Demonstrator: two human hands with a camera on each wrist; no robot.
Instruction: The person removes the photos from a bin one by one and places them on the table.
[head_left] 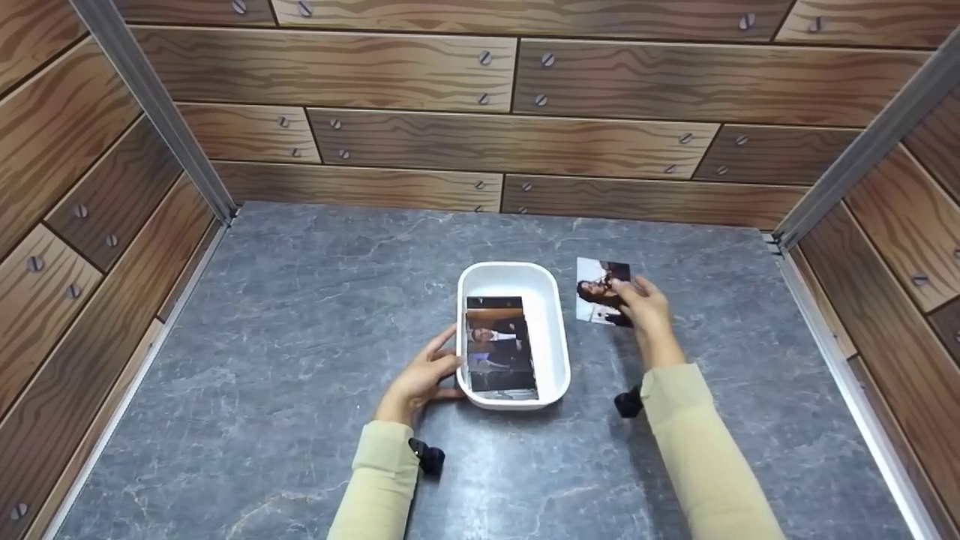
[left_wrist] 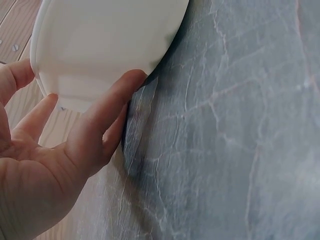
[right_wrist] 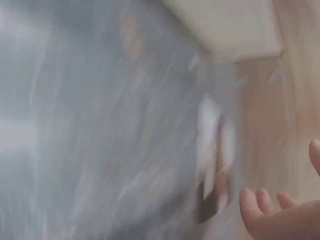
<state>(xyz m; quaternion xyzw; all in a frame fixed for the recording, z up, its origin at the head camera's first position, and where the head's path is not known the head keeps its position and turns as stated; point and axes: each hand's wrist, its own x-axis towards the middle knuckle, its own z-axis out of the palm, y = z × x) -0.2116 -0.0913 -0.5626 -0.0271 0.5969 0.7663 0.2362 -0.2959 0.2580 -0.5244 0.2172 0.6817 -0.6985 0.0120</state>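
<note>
A white, round-cornered plastic tub (head_left: pixel 551 315) stands on the grey surface, with several photo prints (head_left: pixel 499 345) lying in it. At its left side my left hand (head_left: pixel 420 379) rests its spread fingers and thumb against the outer wall. The left wrist view shows the thumb (left_wrist: pixel 112 102) low along the tub (left_wrist: pixel 100 45), near the surface. Right of the tub lies one loose photo print (head_left: pixel 596 292) of a dark-haired person. My right hand (head_left: pixel 646 307) overlaps its right edge in the head view. In the blurred right wrist view the fingers (right_wrist: pixel 252 205) appear apart from the print (right_wrist: pixel 215 160).
The grey marbled tabletop (head_left: pixel 315 300) surrounds the tub. Wood-plank-patterned panels (head_left: pixel 420 75) rise at the back and both sides, with metal corner posts (head_left: pixel 165 112). A small black device (head_left: pixel 429 456) sits at the left cuff, another black device (head_left: pixel 628 403) at the right.
</note>
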